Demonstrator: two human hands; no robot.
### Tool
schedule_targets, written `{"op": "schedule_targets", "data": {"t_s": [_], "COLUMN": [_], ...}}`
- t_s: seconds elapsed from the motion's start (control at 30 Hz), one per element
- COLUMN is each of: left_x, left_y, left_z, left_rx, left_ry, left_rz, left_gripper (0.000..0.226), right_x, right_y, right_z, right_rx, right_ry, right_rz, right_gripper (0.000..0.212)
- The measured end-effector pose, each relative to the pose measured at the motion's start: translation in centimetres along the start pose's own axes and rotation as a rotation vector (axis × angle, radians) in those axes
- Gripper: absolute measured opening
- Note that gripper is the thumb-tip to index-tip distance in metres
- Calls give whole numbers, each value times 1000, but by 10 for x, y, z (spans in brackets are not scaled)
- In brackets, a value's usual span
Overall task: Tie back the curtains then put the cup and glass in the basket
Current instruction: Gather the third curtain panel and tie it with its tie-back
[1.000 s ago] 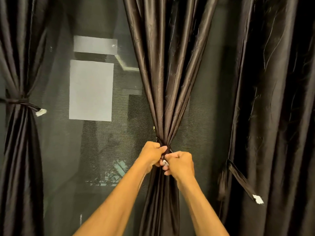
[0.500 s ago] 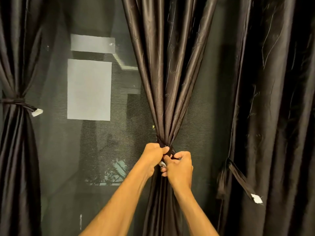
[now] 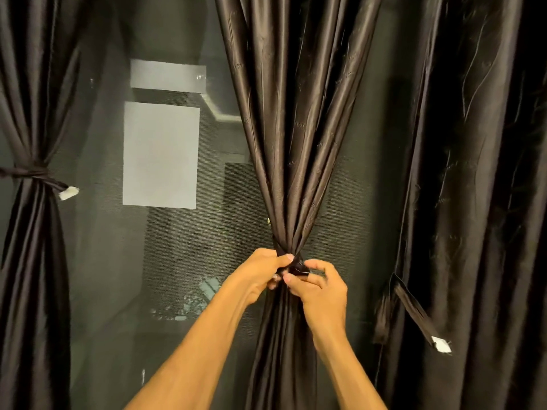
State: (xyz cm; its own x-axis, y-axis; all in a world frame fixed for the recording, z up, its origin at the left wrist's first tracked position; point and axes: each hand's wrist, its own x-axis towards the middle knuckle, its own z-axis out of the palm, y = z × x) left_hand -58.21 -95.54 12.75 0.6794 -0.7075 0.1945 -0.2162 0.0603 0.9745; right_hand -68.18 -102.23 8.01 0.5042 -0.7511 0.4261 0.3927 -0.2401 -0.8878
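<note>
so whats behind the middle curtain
Either side of the middle curtain a dark mesh window screen shows, with pale rectangles in it. Whatever is straight behind the gathered folds and the tie is covered.

Forearms raised together, left hand (image 3: 260, 275) in closed grip, right hand (image 3: 321, 291) pinching

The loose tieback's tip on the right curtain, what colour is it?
White tip on a dark brown tieback; head view.
</note>
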Motion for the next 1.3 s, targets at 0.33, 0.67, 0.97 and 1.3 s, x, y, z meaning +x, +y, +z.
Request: {"op": "schedule_targets", "data": {"t_s": [0.33, 0.67, 0.97, 1.3], "left_x": [-6, -14, -12, -14], "left_y": [-3, -7, 0, 11], "left_z": [-7, 3, -19, -27], "left_rx": [-123, -337, -341, -171], "left_ry": [-56, 9, -84, 73], "left_rz": [-5, -55, -204, -78], "left_gripper": [30, 29, 30, 24], "right_x": [2, 24, 10, 4], "right_y": [-5, -13, -32, -43], "right_z": [-3, 8, 12, 19], "right_rx": [-373, -606, -1077, -1411], "right_ry": [-36, -25, -172, -261], "right_rz": [-593, -679, -525, -498], "right_gripper": [17, 8, 30, 28]}}
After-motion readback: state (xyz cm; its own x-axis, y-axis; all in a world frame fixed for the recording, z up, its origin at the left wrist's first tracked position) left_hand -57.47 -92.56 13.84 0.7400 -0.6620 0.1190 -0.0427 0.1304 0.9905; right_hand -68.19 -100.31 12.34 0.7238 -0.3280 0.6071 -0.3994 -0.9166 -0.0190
